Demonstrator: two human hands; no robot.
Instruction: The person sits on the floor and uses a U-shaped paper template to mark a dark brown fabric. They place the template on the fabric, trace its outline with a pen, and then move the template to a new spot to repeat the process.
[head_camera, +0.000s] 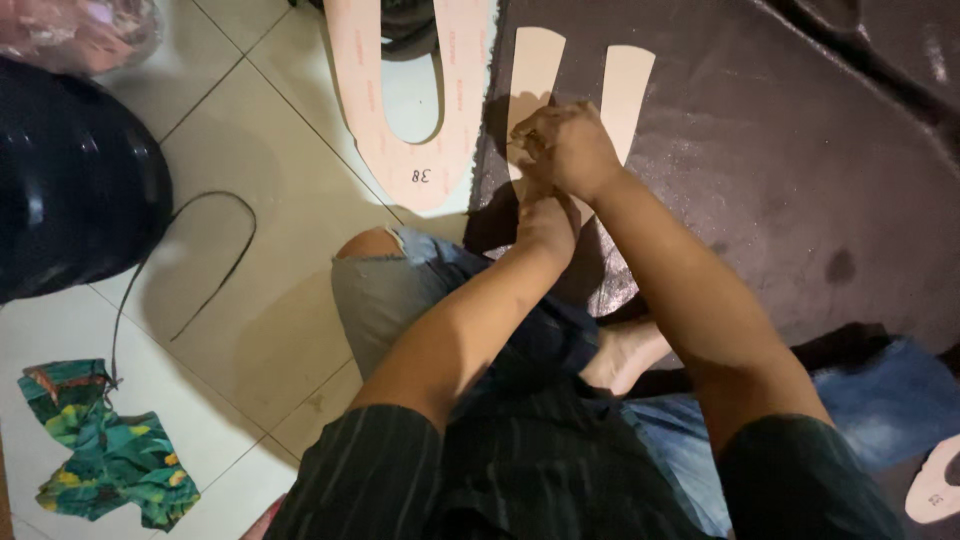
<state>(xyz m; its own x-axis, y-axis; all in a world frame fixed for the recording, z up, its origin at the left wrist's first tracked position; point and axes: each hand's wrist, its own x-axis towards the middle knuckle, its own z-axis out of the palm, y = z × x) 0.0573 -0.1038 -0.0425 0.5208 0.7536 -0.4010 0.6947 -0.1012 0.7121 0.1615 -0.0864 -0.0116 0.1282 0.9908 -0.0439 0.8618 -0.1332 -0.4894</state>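
Both hands upper centre, right hand (568, 148) curled pressing beige template (580, 80) onto dark sheet (800, 150), left hand (548, 222) beneath, grip unclear, three templates counted.

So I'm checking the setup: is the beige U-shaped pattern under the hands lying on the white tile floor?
No, the beige pattern lies on the dark fabric, not the tile floor.

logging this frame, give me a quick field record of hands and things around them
setting: person seated on tiled floor
right hand: on beige U-shaped template, which lies on dark sheet
left hand: just below the right, at the template's base
held tool: cannot tell
nearby: pink template, black helmet, leaf-print cloth
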